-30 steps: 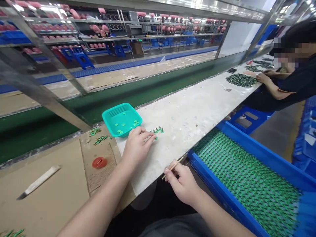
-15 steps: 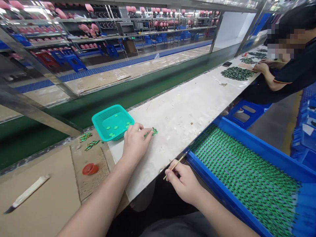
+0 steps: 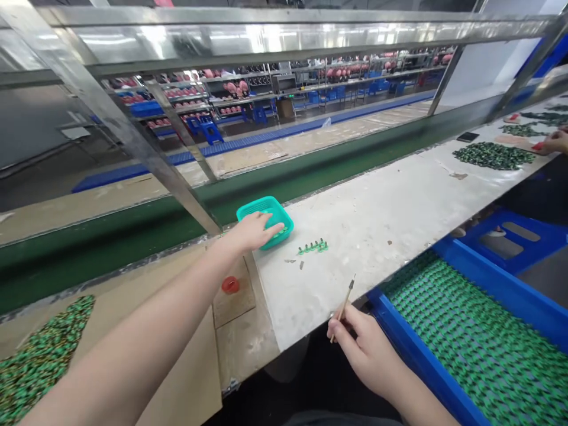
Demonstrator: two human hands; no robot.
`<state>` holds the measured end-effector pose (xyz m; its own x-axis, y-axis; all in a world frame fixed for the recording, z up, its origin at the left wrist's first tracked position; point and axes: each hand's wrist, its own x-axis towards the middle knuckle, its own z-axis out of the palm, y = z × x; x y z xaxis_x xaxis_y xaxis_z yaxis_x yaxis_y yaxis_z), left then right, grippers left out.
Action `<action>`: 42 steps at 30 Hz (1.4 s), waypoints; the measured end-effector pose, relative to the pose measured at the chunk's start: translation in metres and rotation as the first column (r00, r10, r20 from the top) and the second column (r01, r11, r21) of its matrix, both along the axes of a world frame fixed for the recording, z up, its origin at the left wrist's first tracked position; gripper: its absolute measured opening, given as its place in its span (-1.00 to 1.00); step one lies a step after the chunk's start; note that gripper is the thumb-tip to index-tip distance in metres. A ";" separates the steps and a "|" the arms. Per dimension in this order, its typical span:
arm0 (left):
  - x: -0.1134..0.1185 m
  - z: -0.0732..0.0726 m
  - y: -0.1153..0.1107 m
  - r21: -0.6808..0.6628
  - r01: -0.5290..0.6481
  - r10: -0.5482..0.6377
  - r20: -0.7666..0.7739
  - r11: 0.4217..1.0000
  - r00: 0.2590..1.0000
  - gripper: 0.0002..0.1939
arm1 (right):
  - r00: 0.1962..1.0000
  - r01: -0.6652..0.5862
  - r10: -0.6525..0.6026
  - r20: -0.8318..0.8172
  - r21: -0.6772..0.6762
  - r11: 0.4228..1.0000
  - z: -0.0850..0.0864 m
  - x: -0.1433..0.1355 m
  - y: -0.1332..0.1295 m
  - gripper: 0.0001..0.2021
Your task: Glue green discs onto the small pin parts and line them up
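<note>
My left hand [image 3: 256,229] is over the teal plastic basket [image 3: 287,222], its fingers apart and reaching inside. A few green discs [image 3: 284,229] show in the basket beside the thumb; the hand hides much of the rest. In my right hand [image 3: 360,337] is a thin paintbrush [image 3: 345,303] with a wooden handle, its dark tip pointing up and away, near the table's front edge. Between the hands, a short row of small green pieces [image 3: 313,247] with dark upright parts stands on the white tabletop [image 3: 306,302].
A blue tray [image 3: 426,349] with rows of green pieces lies at right, below the table edge. A red cup [image 3: 230,285] sits on cardboard, left of the basket. Green-brown pieces [image 3: 48,343] are heaped at far left. A co-worker's hand [image 3: 557,142] is beside a dark-green pile [image 3: 492,156].
My left hand has left the green pieces on the tabletop and moved left over the basket. The right hand still holds the brush. My view has turned left.
</note>
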<state>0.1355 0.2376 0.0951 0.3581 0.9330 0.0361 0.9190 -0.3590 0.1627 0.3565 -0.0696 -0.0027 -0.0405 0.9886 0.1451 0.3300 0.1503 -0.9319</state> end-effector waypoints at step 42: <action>0.016 -0.050 -0.037 -0.045 0.297 -0.300 -0.103 0.954 0.948 -0.56 | 0.999 0.000 0.005 0.042 -0.108 0.994 -0.008 -0.004 0.008 -0.63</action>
<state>0.1518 0.2008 0.0449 0.6206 0.7830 -0.0426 0.7832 -0.6162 0.0833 0.3528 -0.0615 -0.0102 -0.0465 0.9983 0.0354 0.3686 0.0501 -0.9282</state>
